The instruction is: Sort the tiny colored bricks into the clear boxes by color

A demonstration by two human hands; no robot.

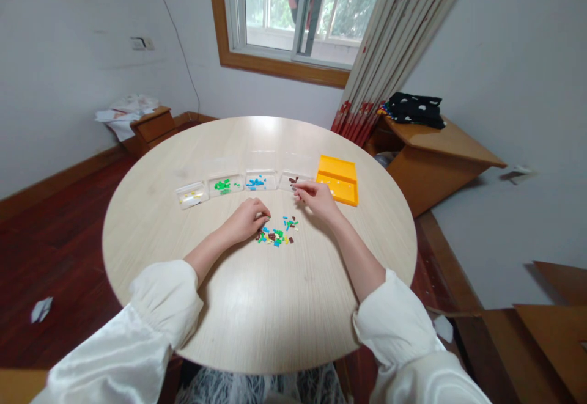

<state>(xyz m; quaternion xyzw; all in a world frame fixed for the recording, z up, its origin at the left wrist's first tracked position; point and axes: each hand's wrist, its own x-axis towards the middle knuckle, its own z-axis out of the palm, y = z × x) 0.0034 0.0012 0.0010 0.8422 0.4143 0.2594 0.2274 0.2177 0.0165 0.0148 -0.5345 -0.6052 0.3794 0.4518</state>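
Shows 1 window [275, 13] in a wooden frame [284, 74], with 1 red-patterned curtain [389, 37] beside it. Has black cloth [415, 110] on 1 brown cabinet [440, 162] at right and papers [126, 107] on 1 brown stand [156, 129] at left.

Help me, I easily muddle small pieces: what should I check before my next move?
1. Yellow box open: ok.
2. Green pieces in a clear box without other colours: ok, as far as visible.
3. Blue pieces in their own clear box: ok.
4. Loose pile separated by colour: not ok, colours are mixed.
5. Left hand free of pieces: cannot tell.
6. Right hand free of pieces: cannot tell.
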